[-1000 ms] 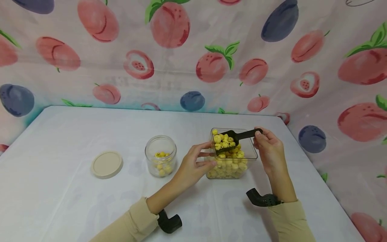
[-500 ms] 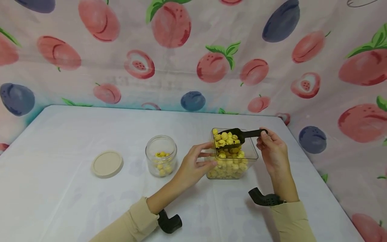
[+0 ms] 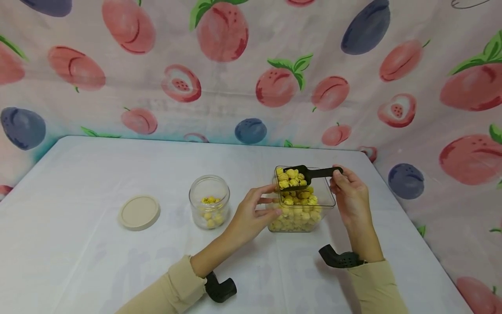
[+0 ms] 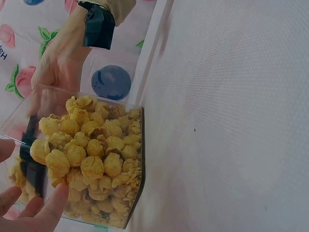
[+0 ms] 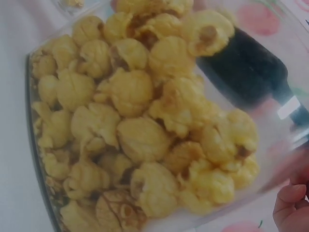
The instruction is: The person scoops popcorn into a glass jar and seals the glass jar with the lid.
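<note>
A clear square container (image 3: pixel 313 206) partly filled with yellow popcorn (image 3: pixel 294 220) stands on the right half of the table. Fingers of my left hand (image 3: pixel 251 213) are spread against its left side; the left wrist view shows fingertips (image 4: pixel 59 192) at the clear wall. Between thumb and fingers, my right hand (image 3: pixel 351 192) pinches the handle end of a black scoop (image 3: pixel 323 172). The scoop's bowl is loaded with popcorn (image 3: pixel 291 178) and hangs at the container's mouth, above the remaining popcorn. Through the clear wall, the right wrist view shows the dark scoop (image 5: pixel 246 67).
Left of the container stands a round clear jar (image 3: pixel 195 211) without a lid, a little popcorn (image 3: pixel 211 213) at its bottom. Farther left a beige round lid (image 3: pixel 139 213) lies flat on the white table (image 3: pixel 78 244). A fruit-printed cloth (image 3: pixel 223 96) hangs behind.
The loaded scoop shifted right and then slightly back left above the container, along with my right hand. My left hand has stayed at the container's side.
</note>
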`<move>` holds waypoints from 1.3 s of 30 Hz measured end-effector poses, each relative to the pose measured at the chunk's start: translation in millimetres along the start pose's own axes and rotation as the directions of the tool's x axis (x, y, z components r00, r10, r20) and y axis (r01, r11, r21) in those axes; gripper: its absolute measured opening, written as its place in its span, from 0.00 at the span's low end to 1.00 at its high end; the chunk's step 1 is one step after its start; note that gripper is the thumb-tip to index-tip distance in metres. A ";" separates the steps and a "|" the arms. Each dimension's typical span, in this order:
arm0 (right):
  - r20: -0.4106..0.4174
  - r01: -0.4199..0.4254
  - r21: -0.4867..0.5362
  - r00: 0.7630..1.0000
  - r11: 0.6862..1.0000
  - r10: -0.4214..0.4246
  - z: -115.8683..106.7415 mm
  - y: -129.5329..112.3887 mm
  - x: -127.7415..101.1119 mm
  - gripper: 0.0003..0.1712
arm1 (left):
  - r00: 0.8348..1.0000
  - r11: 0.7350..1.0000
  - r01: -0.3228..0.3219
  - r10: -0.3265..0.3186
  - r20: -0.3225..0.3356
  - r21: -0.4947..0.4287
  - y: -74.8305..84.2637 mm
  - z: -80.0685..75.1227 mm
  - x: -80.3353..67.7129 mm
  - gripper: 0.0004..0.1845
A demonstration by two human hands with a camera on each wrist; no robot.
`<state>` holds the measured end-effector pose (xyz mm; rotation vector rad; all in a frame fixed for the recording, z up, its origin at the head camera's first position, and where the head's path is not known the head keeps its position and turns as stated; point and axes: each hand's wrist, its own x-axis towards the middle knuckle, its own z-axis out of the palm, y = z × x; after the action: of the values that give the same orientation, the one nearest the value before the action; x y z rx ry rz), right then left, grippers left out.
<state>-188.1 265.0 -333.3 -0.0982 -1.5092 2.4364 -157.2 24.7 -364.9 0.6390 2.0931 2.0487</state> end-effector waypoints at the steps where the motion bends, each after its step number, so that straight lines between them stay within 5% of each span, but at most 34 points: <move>1: -0.009 -0.005 -0.002 1.000 1.000 0.005 1.1 0.4 -0.1 0.08 | 1.000 1.000 0.000 0.000 0.000 0.002 0.1 0.0 -0.1 0.30; 39: 0.065 -0.098 0.098 0.994 0.990 0.092 -6.6 -2.5 1.8 0.07 | 1.000 1.000 -0.010 0.010 0.006 0.010 -0.6 -0.8 -0.2 0.30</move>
<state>-187.9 272.3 -333.9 -0.0792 -1.4334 2.6079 -157.4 23.9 -365.6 0.6577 2.1026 2.0395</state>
